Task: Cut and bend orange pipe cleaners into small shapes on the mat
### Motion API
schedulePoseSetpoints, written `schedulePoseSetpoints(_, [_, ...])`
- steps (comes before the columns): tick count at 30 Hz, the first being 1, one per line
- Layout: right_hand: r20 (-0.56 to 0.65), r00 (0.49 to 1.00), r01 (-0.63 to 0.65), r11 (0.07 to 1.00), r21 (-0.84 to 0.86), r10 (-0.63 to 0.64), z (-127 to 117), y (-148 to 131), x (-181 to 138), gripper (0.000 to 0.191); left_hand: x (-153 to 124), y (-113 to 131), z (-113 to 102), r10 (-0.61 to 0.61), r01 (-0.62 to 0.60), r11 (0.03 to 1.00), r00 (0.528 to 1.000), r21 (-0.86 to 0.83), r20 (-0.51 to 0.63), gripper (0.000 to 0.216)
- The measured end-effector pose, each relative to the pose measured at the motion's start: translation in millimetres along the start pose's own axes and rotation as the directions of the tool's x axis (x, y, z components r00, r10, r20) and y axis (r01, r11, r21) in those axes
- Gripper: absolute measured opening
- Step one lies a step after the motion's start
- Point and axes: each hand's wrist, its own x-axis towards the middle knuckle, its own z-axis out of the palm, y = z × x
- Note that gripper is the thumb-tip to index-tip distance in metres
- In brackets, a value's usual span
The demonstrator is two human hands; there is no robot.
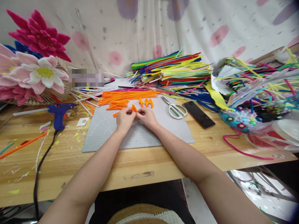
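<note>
Head view: we pinch a bent orange pipe cleaner (pixel 134 108) between both hands.
Our left hand (pixel 125 118) and right hand (pixel 146 117) meet, fingertips closed on it, over the grey cutting mat (pixel 140 133) near its far edge; it is short, fuzzy, folded.

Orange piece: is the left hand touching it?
Touching. The head view shows the left hand pinching the orange piece, which sticks up from its fingertips.

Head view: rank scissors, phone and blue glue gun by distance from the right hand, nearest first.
From the right hand, which pinches a bent orange pipe cleaner with the left hand:
1. Scissors, just to its right, at the edge of the mat.
2. Phone, farther right on the table.
3. Blue glue gun, far left, beyond the left hand.
</note>
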Motion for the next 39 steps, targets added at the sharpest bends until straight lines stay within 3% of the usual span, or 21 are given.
schedulePoseSetpoints(8, [0.015,1.0,-0.015,1.0,0.015,0.014,-0.4,0.7,1.3,0.011,1.9,-7.3,3.6,-0.048,0.058,0.982,0.997,-0.177,0.058,0.017])
schedulePoseSetpoints(15, [0.09,0.996,-0.032,0.991,0.129,0.021,-1.8,4.3,3.6,0.014,7.7,-15.2,4.9,-0.039,0.059,0.954,0.997,-0.294,0.073,0.018])
schedulePoseSetpoints(19, [0.057,0.998,-0.028,0.987,0.158,0.019,-0.8,4.1,2.7,0.014,8.3,-14.2,3.6,-0.051,0.074,0.954,0.995,-0.29,0.085,0.018])
schedulePoseSetpoints(27, [-0.02,1.0,0.025,0.998,0.056,-0.024,-1.3,0.1,-0.3,0.013,4.5,-10.2,2.9,-0.11,0.111,0.979,0.994,-0.173,0.013,0.013])
schedulePoseSetpoints(33, [0.078,0.997,-0.004,0.994,0.112,-0.005,-2.1,2.6,2.2,0.017,5.1,-12.1,4.0,-0.126,0.16,0.917,0.985,-0.367,0.114,0.02])
schedulePoseSetpoints(39, [0.05,0.999,-0.003,0.996,0.088,-0.002,-2.3,2.0,1.6,0.015,7.8,-14.0,0.3,-0.073,0.127,0.928,0.984,-0.35,0.163,0.014])
